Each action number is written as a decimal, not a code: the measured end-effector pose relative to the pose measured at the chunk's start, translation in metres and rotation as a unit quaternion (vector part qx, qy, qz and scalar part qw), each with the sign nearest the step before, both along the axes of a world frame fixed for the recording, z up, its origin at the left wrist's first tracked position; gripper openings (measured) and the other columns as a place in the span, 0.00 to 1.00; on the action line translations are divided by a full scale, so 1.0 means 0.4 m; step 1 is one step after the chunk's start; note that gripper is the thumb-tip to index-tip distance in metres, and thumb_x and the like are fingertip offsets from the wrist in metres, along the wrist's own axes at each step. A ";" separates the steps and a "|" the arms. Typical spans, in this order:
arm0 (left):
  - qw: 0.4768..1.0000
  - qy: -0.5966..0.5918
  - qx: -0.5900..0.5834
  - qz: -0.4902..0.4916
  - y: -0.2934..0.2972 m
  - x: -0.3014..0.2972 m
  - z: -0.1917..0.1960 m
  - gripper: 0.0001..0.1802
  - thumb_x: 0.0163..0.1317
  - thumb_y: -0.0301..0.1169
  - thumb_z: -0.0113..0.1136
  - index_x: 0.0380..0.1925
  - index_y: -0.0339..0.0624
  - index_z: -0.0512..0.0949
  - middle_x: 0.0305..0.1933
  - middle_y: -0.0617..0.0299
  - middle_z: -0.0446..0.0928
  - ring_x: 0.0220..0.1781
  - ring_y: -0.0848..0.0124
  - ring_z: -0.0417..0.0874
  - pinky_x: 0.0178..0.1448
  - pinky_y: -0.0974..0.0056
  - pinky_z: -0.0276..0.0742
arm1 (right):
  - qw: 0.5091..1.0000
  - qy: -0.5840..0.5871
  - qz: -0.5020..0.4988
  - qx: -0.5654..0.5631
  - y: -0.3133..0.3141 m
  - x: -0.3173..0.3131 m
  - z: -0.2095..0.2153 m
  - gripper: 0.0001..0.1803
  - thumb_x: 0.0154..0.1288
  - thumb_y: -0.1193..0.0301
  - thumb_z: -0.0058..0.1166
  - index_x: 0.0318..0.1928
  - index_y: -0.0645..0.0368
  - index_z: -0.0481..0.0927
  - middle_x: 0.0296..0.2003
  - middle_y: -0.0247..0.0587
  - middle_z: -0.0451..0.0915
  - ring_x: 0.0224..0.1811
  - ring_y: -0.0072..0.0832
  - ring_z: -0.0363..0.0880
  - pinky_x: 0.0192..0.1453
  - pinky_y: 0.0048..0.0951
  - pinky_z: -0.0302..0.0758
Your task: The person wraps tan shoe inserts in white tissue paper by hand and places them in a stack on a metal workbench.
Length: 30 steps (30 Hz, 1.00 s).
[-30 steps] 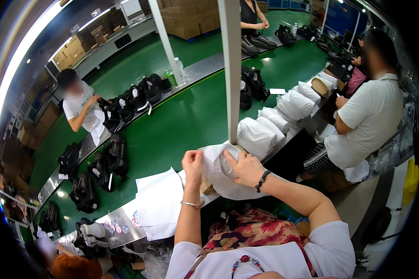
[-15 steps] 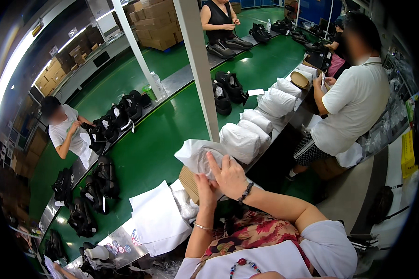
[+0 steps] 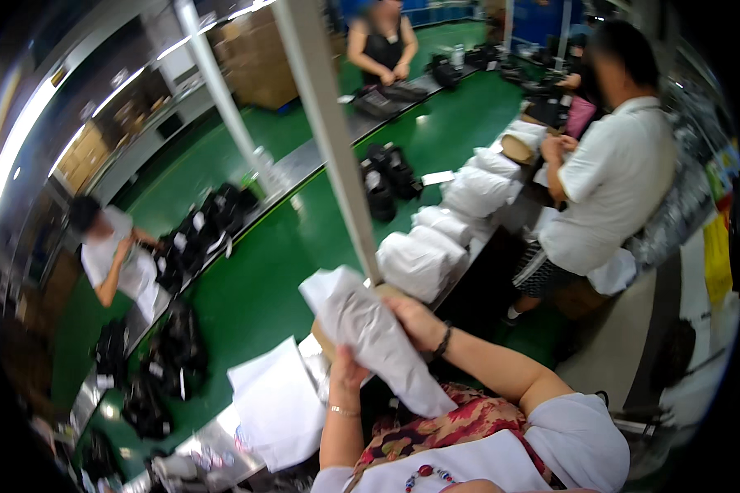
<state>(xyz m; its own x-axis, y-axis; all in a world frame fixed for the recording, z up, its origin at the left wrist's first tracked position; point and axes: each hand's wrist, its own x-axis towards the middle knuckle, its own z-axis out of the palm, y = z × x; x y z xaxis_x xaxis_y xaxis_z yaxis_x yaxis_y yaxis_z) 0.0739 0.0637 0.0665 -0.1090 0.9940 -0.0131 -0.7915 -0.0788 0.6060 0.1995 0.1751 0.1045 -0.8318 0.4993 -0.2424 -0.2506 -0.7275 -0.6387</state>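
Note:
Between my two hands is a long bundle wrapped in white paper (image 3: 374,341), tilted with its far end up to the left and its near end by my apron. My left hand (image 3: 348,371) grips its left side, and my right hand (image 3: 418,323) is closed around its right side. Paper hides some of the fingers. What lies inside the wrapping does not show. Left of my left wrist lies a stack of white paper sheets (image 3: 278,411). Part of a brown cardboard piece (image 3: 322,335) shows behind the bundle.
Several white-wrapped bundles (image 3: 423,264) line the bench beyond my right hand. A white post (image 3: 325,131) rises ahead. Black shoes (image 3: 181,337) stand along the green belt (image 3: 279,263). A co-worker in a white shirt (image 3: 612,181) stands at the right; others work across the belt.
The bundle has turned from a short end-on view to lying lengthwise toward me. My right hand has moved from on top of the paper to its right side.

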 end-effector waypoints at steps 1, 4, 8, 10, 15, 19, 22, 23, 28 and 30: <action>0.999 0.003 0.037 0.006 0.005 0.015 0.046 0.57 0.40 0.60 0.65 0.65 0.43 0.51 0.66 0.56 0.59 0.65 0.58 0.62 0.68 0.51 0.59 | 0.999 -0.021 0.016 -0.031 -0.011 -0.007 0.006 0.21 0.71 0.62 0.32 0.51 0.62 0.72 0.48 0.39 0.76 0.47 0.24 0.74 0.55 0.26 0.68; 0.990 -0.077 0.019 0.120 0.020 -0.004 0.011 0.48 0.50 0.59 0.59 0.63 0.41 0.55 0.64 0.55 0.62 0.64 0.58 0.65 0.66 0.52 0.61 | 0.990 -0.012 -0.092 0.109 -0.025 -0.039 0.010 0.17 0.71 0.64 0.35 0.46 0.62 0.73 0.42 0.33 0.76 0.44 0.19 0.72 0.51 0.22 0.67; 0.991 -0.023 0.018 0.132 0.039 0.043 0.052 0.42 0.56 0.58 0.52 0.62 0.40 0.57 0.62 0.55 0.64 0.62 0.58 0.67 0.65 0.53 0.62 | 0.970 -0.087 -0.114 0.198 0.018 -0.013 -0.016 0.17 0.70 0.66 0.38 0.50 0.63 0.71 0.45 0.34 0.75 0.46 0.20 0.73 0.52 0.21 0.69; 0.992 -0.038 0.008 0.118 0.044 0.063 0.077 0.41 0.58 0.57 0.50 0.62 0.40 0.58 0.62 0.55 0.64 0.61 0.59 0.67 0.65 0.55 0.62 | 0.988 -0.008 -0.102 0.118 0.015 -0.005 -0.036 0.16 0.70 0.65 0.39 0.50 0.63 0.72 0.44 0.33 0.75 0.46 0.18 0.72 0.51 0.21 0.69; 0.973 0.079 -0.089 0.199 0.086 0.053 0.069 0.34 0.62 0.53 0.43 0.59 0.38 0.62 0.59 0.55 0.68 0.59 0.63 0.70 0.63 0.61 0.65 | 0.931 -0.139 -0.238 0.238 0.014 -0.009 -0.043 0.15 0.69 0.65 0.38 0.40 0.65 0.74 0.35 0.39 0.77 0.37 0.23 0.73 0.44 0.24 0.67; 0.981 -0.048 -0.091 0.163 0.080 0.098 0.136 0.33 0.61 0.52 0.44 0.59 0.39 0.61 0.60 0.56 0.67 0.59 0.62 0.70 0.63 0.60 0.64 | 0.948 -0.100 -0.194 0.230 0.019 0.011 0.014 0.15 0.68 0.64 0.40 0.39 0.64 0.75 0.34 0.44 0.75 0.38 0.28 0.73 0.45 0.24 0.67; 0.991 -0.036 -0.026 0.125 0.066 0.108 0.128 0.37 0.59 0.54 0.47 0.61 0.40 0.60 0.61 0.57 0.65 0.60 0.59 0.69 0.64 0.58 0.63 | 0.814 -0.189 -0.204 0.509 0.056 0.021 0.004 0.16 0.68 0.63 0.40 0.41 0.63 0.75 0.39 0.47 0.74 0.43 0.31 0.71 0.50 0.27 0.66; 0.990 -0.103 -0.034 0.093 0.062 0.101 0.133 0.37 0.56 0.50 0.50 0.61 0.40 0.59 0.62 0.55 0.65 0.59 0.58 0.69 0.63 0.57 0.64 | 0.721 -0.221 -0.238 0.612 0.061 0.020 0.013 0.16 0.68 0.63 0.39 0.42 0.62 0.75 0.42 0.48 0.73 0.45 0.33 0.71 0.52 0.28 0.66; 0.995 0.062 0.002 0.074 0.055 0.098 0.181 0.37 0.51 0.43 0.53 0.59 0.34 0.60 0.58 0.50 0.67 0.58 0.56 0.70 0.61 0.55 0.67 | 0.843 -0.175 -0.125 0.494 0.103 0.048 0.040 0.20 0.68 0.59 0.43 0.49 0.64 0.70 0.52 0.46 0.67 0.50 0.35 0.68 0.55 0.31 0.64; 0.985 0.123 -0.033 0.115 0.059 0.066 0.189 0.40 0.48 0.45 0.57 0.57 0.31 0.60 0.56 0.49 0.68 0.57 0.55 0.71 0.61 0.53 0.66 | 0.986 0.000 0.025 0.166 0.100 0.113 0.116 0.41 0.62 0.54 0.53 0.65 0.61 0.48 0.57 0.43 0.62 0.61 0.29 0.61 0.63 0.29 0.58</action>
